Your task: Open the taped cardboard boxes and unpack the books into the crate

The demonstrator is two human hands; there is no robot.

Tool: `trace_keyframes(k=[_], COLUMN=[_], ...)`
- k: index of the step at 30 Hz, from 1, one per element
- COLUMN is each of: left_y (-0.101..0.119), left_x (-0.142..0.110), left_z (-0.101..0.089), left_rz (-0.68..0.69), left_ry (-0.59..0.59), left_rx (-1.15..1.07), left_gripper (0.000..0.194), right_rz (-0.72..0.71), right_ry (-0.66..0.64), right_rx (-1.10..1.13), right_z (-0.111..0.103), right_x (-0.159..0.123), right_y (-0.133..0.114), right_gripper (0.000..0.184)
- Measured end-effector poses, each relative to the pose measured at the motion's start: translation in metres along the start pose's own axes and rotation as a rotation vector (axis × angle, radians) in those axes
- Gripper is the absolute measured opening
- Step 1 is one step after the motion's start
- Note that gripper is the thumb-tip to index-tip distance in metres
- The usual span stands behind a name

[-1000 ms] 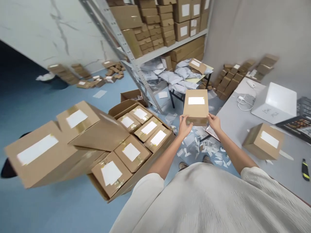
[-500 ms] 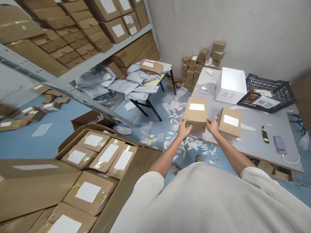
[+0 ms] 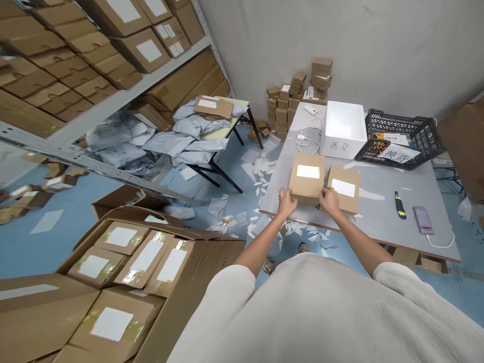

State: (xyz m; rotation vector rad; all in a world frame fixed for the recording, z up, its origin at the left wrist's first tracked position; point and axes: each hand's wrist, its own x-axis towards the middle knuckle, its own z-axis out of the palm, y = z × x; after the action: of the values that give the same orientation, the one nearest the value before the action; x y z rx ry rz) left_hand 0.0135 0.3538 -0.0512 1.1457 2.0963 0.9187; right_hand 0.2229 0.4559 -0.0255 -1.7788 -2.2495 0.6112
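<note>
A brown cardboard box with a white label on top is at the front left of the grey table. My left hand grips its near left corner with curled fingers. At its near right corner, my right hand closes on the edge, with the fingertips partly hidden between two boxes. Right beside it stands a second labelled cardboard box, which my right hand overlaps in view.
Behind stand a white foam box and a black plastic crate. A black-and-yellow cutter and a phone lie to the right. A large carton of labelled boxes stands left. Paper scraps litter the floor.
The held cardboard box has moved right across the table, closing the gap to the second box. Both hands have moved with it. My view has turned slightly to the right.
</note>
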Motion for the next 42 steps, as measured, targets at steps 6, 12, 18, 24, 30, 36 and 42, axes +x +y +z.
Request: trace_keyframes(k=[6, 12, 18, 24, 30, 36, 42], left_y=[-0.016, -0.061, -0.125, -0.199, -0.260, -0.291, -0.313], left_x=[-0.012, -0.051, -0.119, -0.208, -0.287, -0.359, -0.407], left_z=[-0.035, -0.106, -0.191, -0.271, -0.344, -0.419, -0.495], left_rz=[-0.048, -0.154, -0.270, -0.333, -0.454, -0.460, -0.537], left_ry=[0.111, 0.318, 0.553, 0.771, 0.870, 0.991, 1.176], left_rx=[-0.008, -0.037, -0.112, -0.106, -0.079, 0.025, 0.145], left_gripper=[0.062, 0.062, 0.061, 0.058, 0.059, 0.065, 0.070], right_rz=[-0.243, -0.540, -0.803, -1.001, -1.163, -1.193, -1.234], right_ry=[-0.019, -0.153, -0.361, -0.526, -0.646, -0.800, -0.906], right_rx=[0.108, 0.195, 0.212, 0.257, 0.295, 0.359, 0.435], right_z=[0.029, 0.075, 0.128, 0.184, 0.235, 0.267, 0.287], right_x=[0.016, 0.009, -0.037, -0.113, -0.205, -0.283, -0.333], right_y=[-0.038, -0.133, -0.252, -0.362, -0.463, -0.553, -0.639], right_gripper=[0.044, 0.041, 0.040, 0.038, 0.042, 0.045, 0.051])
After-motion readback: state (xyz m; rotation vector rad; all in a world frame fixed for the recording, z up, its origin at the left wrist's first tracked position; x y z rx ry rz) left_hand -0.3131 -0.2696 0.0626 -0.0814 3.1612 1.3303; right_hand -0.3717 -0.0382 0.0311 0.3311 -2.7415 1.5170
